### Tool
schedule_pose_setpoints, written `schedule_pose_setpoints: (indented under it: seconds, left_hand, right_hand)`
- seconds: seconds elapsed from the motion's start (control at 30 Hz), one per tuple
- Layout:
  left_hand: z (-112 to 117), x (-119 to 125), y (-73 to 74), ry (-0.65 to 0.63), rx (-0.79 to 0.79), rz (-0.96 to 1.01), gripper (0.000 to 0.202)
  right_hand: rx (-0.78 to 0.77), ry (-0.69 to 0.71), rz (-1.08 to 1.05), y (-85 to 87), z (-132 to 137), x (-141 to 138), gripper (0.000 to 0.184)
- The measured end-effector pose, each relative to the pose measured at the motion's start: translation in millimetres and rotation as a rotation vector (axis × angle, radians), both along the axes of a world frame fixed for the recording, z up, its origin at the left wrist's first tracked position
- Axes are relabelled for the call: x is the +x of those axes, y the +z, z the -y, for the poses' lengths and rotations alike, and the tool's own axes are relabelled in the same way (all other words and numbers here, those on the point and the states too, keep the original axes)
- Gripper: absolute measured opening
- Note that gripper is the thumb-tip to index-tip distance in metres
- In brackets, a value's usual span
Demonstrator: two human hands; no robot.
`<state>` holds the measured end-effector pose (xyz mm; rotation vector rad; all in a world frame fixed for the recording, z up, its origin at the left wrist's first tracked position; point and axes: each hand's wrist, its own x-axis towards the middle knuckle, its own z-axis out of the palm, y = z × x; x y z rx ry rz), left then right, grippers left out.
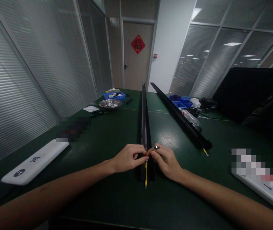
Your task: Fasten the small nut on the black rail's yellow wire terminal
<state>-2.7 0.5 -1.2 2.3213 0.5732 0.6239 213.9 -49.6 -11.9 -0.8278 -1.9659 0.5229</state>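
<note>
A long black channel-shaped rail [144,121] lies lengthwise on the green table, its near end in front of me. Over that end my left hand [129,157] is closed, thumb and forefinger pinched together. My right hand [167,161], with a ring on one finger, pinches from the other side, and the fingertips of both hands meet above the channel. Whatever is between them is too small and covered to name. Just below the fingertips a short yellow wire [146,175] with a ring terminal hangs toward the rail's near end.
A second black rail [181,115] with a yellow lead [205,152] lies to the right. Behind it are blue bins [185,101]. At left stand a metal bowl [110,104], a blue tray [114,95] and a white panel [36,163]. Another white device [263,188] sits at right.
</note>
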Motion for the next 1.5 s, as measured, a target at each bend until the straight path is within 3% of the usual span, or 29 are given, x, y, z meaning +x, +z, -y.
schedule_pose_setpoints:
  seconds: [0.27, 0.5, 0.87, 1.13, 1.5]
  left_hand:
    - [-0.5, 1.8, 0.2, 0.001, 0.016, 0.001, 0.02]
    - [0.0, 0.4, -0.7, -0.008, -0.004, 0.002, 0.021]
    - [-0.2, 1.2, 1.3, -0.002, 0.015, -0.005, 0.018]
    - [0.1, 0.8, -0.8, -0.002, 0.007, -0.001, 0.018]
    - [0.0, 2.1, 0.1, 0.005, 0.027, -0.002, 0.017]
  right_hand:
    - [0.008, -0.037, 0.011, -1.5, 0.0, -1.1, 0.027]
    - [-0.005, 0.031, -0.003, -0.3, -0.4, -0.4, 0.031]
    - [-0.003, -0.018, 0.006, 2.6, 1.9, -1.9, 0.025]
    - [0.007, 0.035, -0.016, 0.8, 0.4, -0.7, 0.027]
    - [0.004, -0.011, 0.006, -0.5, 1.0, -0.6, 0.023]
